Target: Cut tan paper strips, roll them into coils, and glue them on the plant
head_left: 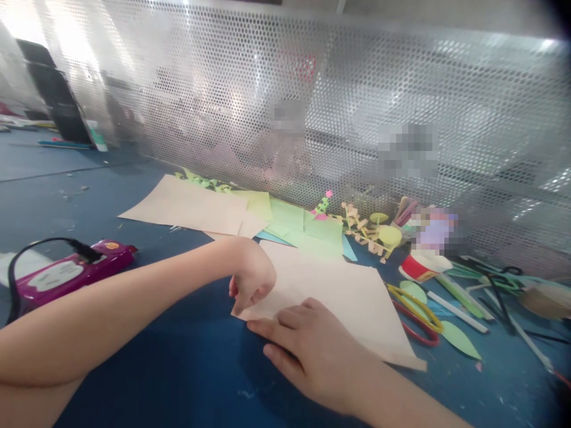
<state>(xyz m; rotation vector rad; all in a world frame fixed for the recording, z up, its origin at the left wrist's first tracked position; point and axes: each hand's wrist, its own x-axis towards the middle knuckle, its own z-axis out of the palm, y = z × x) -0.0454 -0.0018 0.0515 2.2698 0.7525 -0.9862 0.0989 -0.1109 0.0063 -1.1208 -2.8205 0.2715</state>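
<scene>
The large rectangular sheet of cream paper (339, 291) lies on the dark blue bench (187, 368), directly under and beyond the two hands. Its long axis runs left to right, its right end slanting nearer, and a narrow strip along the near edge looks turned up or folded at the right end. The left hand (254, 273) is nearer the sheet's left near corner: its fingers are curled in and their tips point down at that corner, though I cannot tell whether they pinch the paper or only press it. The right hand (316, 351) lies palm down across the near edge, fingers loosely spread, forefinger stretched towards the left hand's fingertips.

Nothing stands between the hands and the sheet. Close by its right edge lie a yellow loop handle (436, 321) and a red loop handle (423, 339), with a pale green leaf-shaped paper cutout (459, 340) and a slim white stick (459, 312) farther right. Beyond the far edge are pale green paper sheets (323, 235), and far left a second cream paper sheet (191, 205). A magenta power strip (84, 270) sits left, beyond the left forearm; a perforated metal panel (214, 119) closes the far side.
</scene>
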